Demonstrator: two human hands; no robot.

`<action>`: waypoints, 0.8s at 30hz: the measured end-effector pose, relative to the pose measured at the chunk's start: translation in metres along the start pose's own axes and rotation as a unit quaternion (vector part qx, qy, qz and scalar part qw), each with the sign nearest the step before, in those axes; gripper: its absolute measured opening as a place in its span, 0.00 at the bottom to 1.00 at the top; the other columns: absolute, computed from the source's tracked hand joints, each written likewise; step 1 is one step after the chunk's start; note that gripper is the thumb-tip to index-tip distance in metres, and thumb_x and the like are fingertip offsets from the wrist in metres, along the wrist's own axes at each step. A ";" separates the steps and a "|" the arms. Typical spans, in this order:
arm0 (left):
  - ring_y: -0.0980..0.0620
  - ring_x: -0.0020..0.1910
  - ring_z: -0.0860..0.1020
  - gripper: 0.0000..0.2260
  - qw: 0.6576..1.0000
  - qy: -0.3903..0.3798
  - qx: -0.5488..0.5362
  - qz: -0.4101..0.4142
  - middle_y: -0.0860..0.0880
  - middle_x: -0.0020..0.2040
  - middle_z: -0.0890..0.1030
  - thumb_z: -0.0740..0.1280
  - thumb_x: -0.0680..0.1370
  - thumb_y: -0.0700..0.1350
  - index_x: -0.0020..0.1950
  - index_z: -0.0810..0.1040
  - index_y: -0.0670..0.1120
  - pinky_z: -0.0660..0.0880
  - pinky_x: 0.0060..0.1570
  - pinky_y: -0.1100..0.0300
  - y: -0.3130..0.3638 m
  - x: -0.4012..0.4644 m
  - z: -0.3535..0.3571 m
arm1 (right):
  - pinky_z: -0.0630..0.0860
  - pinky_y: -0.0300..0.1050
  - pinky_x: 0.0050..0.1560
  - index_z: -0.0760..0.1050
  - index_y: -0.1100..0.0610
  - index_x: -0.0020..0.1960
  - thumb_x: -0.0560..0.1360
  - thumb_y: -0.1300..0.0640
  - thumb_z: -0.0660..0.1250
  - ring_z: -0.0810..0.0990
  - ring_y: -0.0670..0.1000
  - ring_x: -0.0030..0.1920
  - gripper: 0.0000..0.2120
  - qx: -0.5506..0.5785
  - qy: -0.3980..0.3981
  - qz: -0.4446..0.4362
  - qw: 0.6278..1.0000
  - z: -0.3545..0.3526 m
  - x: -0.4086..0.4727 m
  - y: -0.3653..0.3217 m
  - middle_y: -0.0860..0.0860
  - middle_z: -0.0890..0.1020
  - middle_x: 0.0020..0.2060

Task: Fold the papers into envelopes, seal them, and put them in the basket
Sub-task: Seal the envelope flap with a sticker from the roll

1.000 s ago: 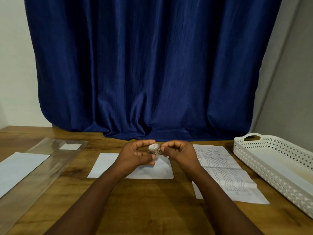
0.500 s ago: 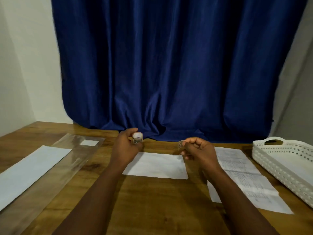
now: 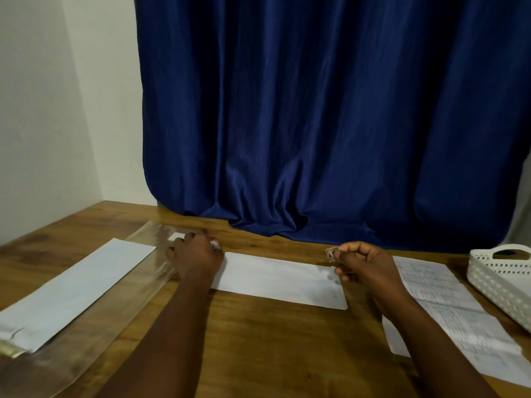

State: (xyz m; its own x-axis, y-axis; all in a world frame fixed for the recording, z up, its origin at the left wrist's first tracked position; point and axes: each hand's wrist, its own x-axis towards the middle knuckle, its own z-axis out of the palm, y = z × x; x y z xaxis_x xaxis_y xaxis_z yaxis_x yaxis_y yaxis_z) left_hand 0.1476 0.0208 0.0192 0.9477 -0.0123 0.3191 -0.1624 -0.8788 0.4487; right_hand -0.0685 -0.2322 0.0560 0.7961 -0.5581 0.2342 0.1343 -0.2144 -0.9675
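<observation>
A white folded paper [image 3: 281, 278] lies flat on the wooden table [image 3: 258, 340] between my hands. My left hand [image 3: 196, 255] is down at the paper's left end, fingers curled round a small tape roll [image 3: 215, 244] that mostly hides behind the hand. My right hand [image 3: 363, 264] hovers over the paper's right end and pinches a short piece of tape [image 3: 330, 252] between thumb and fingers. The white perforated basket [image 3: 488, 275] stands at the right edge, partly cut off.
Printed sheets [image 3: 442, 300] lie right of the folded paper, reaching under my right forearm. On the left, a clear plastic sleeve [image 3: 123, 285] runs diagonally beside a white sheet [image 3: 77, 285]. A blue curtain [image 3: 316, 124] hangs behind the table.
My hands pulled apart from the roll they held together. The left hand carried the roll left and down to the table; the right hand keeps the torn tape piece. The camera turned left.
</observation>
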 end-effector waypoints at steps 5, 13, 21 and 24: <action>0.39 0.73 0.68 0.25 0.990 -0.001 -0.052 0.128 0.44 0.73 0.73 0.70 0.78 0.53 0.73 0.72 0.50 0.62 0.74 0.38 0.025 -0.011 -0.003 | 0.82 0.45 0.38 0.82 0.60 0.53 0.75 0.62 0.73 0.85 0.52 0.36 0.07 0.010 0.013 0.015 1.000 -0.004 0.001 -0.001 0.56 0.87 0.40; 0.51 0.74 0.67 0.28 0.885 -0.215 -0.016 0.413 0.55 0.76 0.71 0.61 0.79 0.69 0.75 0.71 0.57 0.65 0.74 0.48 0.094 -0.083 0.032 | 0.81 0.40 0.39 0.84 0.57 0.52 0.76 0.60 0.72 0.85 0.47 0.38 0.06 -0.019 0.031 0.030 0.999 -0.017 0.003 -0.001 0.51 0.88 0.41; 0.57 0.69 0.68 0.27 0.853 -0.283 -0.053 0.436 0.60 0.69 0.74 0.70 0.73 0.69 0.68 0.77 0.58 0.68 0.68 0.54 0.091 -0.086 0.015 | 0.82 0.39 0.39 0.85 0.51 0.45 0.76 0.58 0.72 0.86 0.47 0.41 0.04 -0.157 0.002 0.046 0.987 -0.019 0.006 0.009 0.47 0.88 0.39; 0.60 0.66 0.69 0.29 0.846 -0.286 -0.066 0.445 0.63 0.66 0.76 0.73 0.71 0.69 0.68 0.77 0.59 0.69 0.63 0.58 0.094 -0.092 0.010 | 0.81 0.40 0.40 0.86 0.51 0.44 0.75 0.56 0.73 0.85 0.41 0.38 0.03 -0.230 -0.047 0.038 0.971 -0.020 0.007 0.015 0.46 0.88 0.39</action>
State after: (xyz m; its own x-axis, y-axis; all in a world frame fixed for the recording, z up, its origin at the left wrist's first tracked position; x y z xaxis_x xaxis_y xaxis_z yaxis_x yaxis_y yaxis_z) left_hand 0.0484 -0.0656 0.0238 0.4056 -0.9032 0.1404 -0.8754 -0.3397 0.3441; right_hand -0.0726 -0.2549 0.0451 0.8466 -0.5152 0.1333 -0.1879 -0.5238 -0.8309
